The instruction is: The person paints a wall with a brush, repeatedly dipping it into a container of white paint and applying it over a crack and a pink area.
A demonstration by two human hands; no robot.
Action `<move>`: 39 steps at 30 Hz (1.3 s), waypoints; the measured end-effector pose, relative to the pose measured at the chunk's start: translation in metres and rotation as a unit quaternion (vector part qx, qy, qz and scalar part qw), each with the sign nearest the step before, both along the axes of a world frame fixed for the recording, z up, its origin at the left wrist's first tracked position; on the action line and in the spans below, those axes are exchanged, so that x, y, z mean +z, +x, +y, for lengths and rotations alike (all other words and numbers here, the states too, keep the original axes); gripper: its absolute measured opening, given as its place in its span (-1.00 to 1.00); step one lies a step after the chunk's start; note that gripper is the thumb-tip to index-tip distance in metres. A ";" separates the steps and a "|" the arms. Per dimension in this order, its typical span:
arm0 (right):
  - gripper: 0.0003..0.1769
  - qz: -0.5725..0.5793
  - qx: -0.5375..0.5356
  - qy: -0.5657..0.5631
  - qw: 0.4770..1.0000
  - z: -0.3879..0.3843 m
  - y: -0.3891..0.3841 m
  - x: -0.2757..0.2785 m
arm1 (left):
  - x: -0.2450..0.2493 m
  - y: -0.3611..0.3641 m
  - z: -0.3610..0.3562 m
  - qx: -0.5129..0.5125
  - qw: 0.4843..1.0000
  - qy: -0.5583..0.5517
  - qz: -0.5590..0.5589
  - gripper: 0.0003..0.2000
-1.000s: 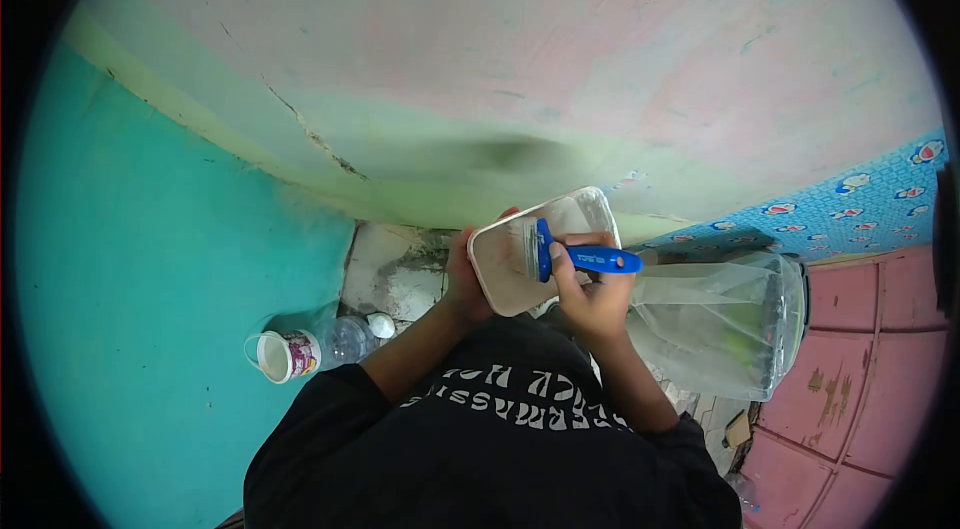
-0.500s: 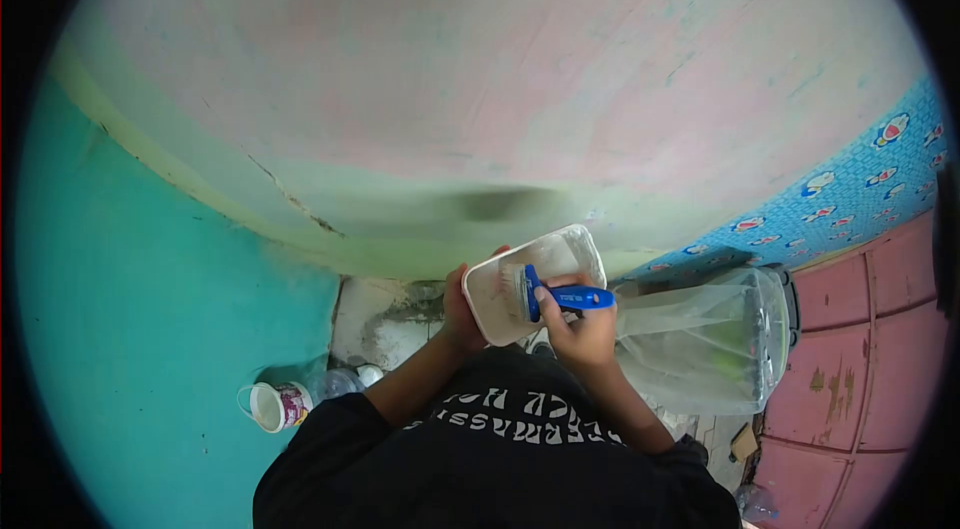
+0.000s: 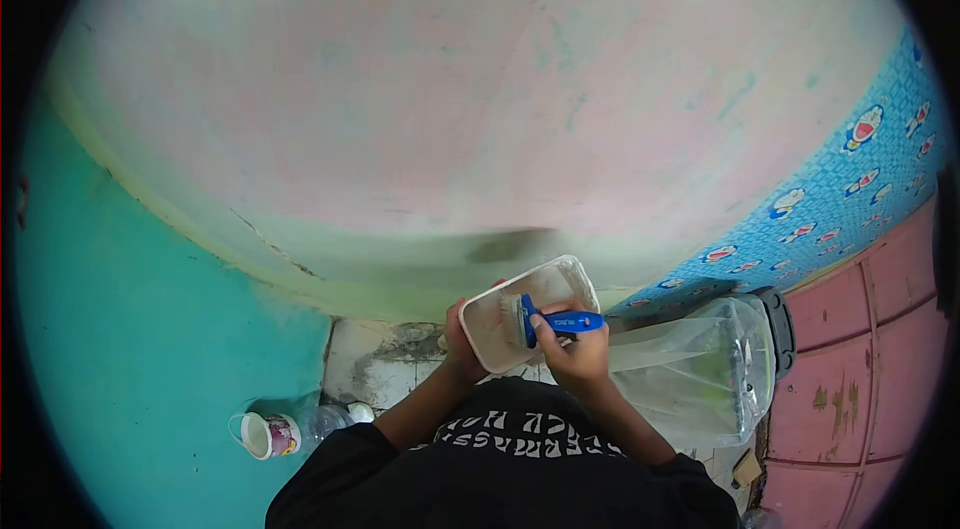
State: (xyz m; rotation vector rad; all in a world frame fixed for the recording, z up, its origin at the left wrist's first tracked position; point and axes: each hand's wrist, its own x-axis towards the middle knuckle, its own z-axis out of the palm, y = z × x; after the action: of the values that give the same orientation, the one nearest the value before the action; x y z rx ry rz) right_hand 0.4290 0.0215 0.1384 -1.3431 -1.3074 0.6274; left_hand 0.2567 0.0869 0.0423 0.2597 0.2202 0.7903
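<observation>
My left hand (image 3: 462, 341) grips the left side of a white rectangular tub (image 3: 487, 357), which is tilted in front of my chest. In my right hand (image 3: 578, 354) is a wide brush with a blue handle (image 3: 572, 321). Its pale bristles (image 3: 510, 321) are inside the tub, near the middle. What the tub holds looks whitish, and its depth cannot be made out. Beyond the tub rises a pale pink and greenish wall (image 3: 430, 129) with a darker patch low down.
A teal wall (image 3: 120, 329) is at left, with a small white bucket (image 3: 270, 436) and a clear plastic bottle (image 3: 325, 421) beside it. At right are a plastic-covered bin (image 3: 690, 364), blue patterned wall covering (image 3: 790, 229) and a pink panelled surface (image 3: 820, 419).
The view has tilted upward, so the tub, hands and surroundings sit lower in the frame. Both hands keep their holds, and the brush stays inside the tub.
</observation>
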 end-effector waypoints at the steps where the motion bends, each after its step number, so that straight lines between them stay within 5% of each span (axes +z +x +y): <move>1: -0.93 0.009 -0.002 -0.013 1.000 -0.001 0.007 -0.001 | 0.001 0.008 0.000 0.002 1.000 -0.006 0.003 -0.21; 3: -0.92 -0.001 0.004 0.036 0.999 -0.001 0.027 -0.007 | 0.002 0.024 -0.003 0.011 1.000 -0.017 0.007 -0.19; 7: -0.87 0.226 -0.014 0.072 0.971 -0.006 0.062 0.005 | -0.004 0.042 -0.007 0.013 0.999 0.004 -0.029 -0.18; 11: -0.83 0.310 -0.060 0.109 0.942 -0.003 0.107 0.022 | 0.008 0.061 -0.017 0.024 0.996 -0.039 -0.074 -0.19; 16: -0.82 0.287 -0.076 0.265 0.917 0.023 0.163 0.059 | -0.020 0.077 -0.030 0.059 0.998 0.013 -0.012 -0.19; 25: -0.89 0.067 -0.127 0.543 0.827 0.091 0.205 0.163 | -0.026 0.081 -0.052 0.088 0.996 0.004 0.032 -0.20; 29: -0.83 -0.082 -0.202 0.507 0.834 0.101 0.211 0.115 | -0.022 0.076 -0.056 0.109 0.994 -0.006 0.026 -0.21; 31: -0.81 -0.055 -0.228 0.367 0.900 0.081 0.193 0.074 | -0.021 0.075 -0.058 0.114 0.993 -0.001 0.024 -0.21; 32: -0.85 -0.141 -0.224 0.396 0.879 0.077 0.190 0.048 | -0.022 0.073 -0.060 0.116 0.993 0.003 0.019 -0.21; 35: -0.86 -0.153 -0.160 0.333 0.916 0.051 0.173 -0.021 | -0.022 0.070 -0.062 0.143 0.989 0.006 0.046 -0.20; 39: -0.84 -0.098 -0.170 0.268 0.943 0.060 0.185 0.012 | -0.030 0.070 -0.062 0.170 0.985 -0.008 0.031 -0.19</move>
State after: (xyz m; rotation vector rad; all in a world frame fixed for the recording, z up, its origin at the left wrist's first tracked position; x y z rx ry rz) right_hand 0.6140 0.0813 0.1509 -1.1476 -1.2420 -0.1079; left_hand 0.3263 0.0246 0.0127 0.2345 0.3354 1.1199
